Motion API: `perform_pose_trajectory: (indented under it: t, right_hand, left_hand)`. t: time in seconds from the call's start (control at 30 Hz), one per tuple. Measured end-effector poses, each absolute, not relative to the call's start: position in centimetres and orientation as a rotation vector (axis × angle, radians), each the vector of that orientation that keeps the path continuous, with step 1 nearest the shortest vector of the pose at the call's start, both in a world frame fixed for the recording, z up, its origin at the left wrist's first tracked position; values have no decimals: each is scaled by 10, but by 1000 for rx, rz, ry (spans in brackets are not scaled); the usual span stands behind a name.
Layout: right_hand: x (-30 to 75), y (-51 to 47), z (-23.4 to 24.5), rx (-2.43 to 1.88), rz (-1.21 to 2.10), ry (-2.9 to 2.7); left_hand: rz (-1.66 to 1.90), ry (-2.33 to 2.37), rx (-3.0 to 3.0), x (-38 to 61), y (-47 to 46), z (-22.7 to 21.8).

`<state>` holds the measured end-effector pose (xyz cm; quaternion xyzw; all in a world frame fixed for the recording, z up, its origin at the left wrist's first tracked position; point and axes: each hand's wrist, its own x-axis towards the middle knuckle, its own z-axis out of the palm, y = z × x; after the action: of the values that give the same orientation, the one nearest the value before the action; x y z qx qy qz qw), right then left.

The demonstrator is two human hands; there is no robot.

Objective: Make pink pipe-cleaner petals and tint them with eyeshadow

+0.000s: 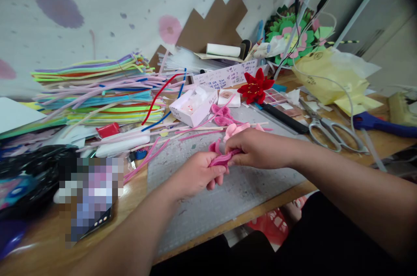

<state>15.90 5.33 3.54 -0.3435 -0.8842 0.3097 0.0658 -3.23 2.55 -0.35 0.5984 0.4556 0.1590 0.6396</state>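
Both my hands meet above a grey cutting mat (182, 228) and grip one piece of bent pink pipe cleaner (220, 159). My left hand (202, 174) pinches its left end between thumb and fingers. Closed on its right end is my right hand (252, 147). Just behind the right hand lie light pink fuzzy petals (237, 129), partly hidden by it. Farther back, a looped darker pink pipe-cleaner shape (223, 115) rests on the mat by a small white box (193, 106). Loose pink stems (150, 161) lie to the left.
Bundles of coloured pipe cleaners (100, 89) fill the back left. A red fuzzy flower (256, 86) stands behind the mat. Scissors (329, 128) and a black-handled tool (285, 118) lie right; a blue-handled tool (381, 126) is beyond. A pixelated phone (96, 206) sits front left.
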Motion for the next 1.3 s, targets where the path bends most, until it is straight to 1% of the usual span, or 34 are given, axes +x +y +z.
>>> perform_pose_trajectory:
  t: [0.17,0.33,0.5,0.67,0.73,0.77,0.83,0.93,1.0,1.07,1.17,1.3]
  right_hand:
    - [156,51,34,-1199,687,-2769]
    - [154,52,30,-1212,657,-2695]
    - [154,52,28,-1188,901,-2406]
    - [152,49,39,-1204,1210,-2155]
    - [153,49,43,-1201,1239,-2154]
    - [154,50,44,-1163,1195,-2216]
    - [157,49,45,-1043,989,-2429]
    - [159,45,45,-891,444,-2701]
    - [156,38,43,-817,61,-2755]
    - [148,31,38,-718,-191,-2754]
    - [136,25,22,-649,-303,-2718]
    - [133,30,7,-776,-241,-2716]
  left_hand:
    - [416,1051,1316,-30,25,-6]
    - [442,1077,1294,-29,25,-8]
    - [503,1055,1235,-29,24,-6]
    - [521,946,1105,-31,23,-2]
    - [524,927,1054,-32,22,0]
    - [518,926,1042,-32,22,1]
    - [496,942,1037,-31,21,1]
    - [497,990,1027,-29,20,-1]
    - [524,1000,1020,-25,19,-3]
    - [575,998,1018,-22,18,-6]
    - [628,1005,1028,-18,16,-6]
    - [519,974,1106,-21,14,-2]
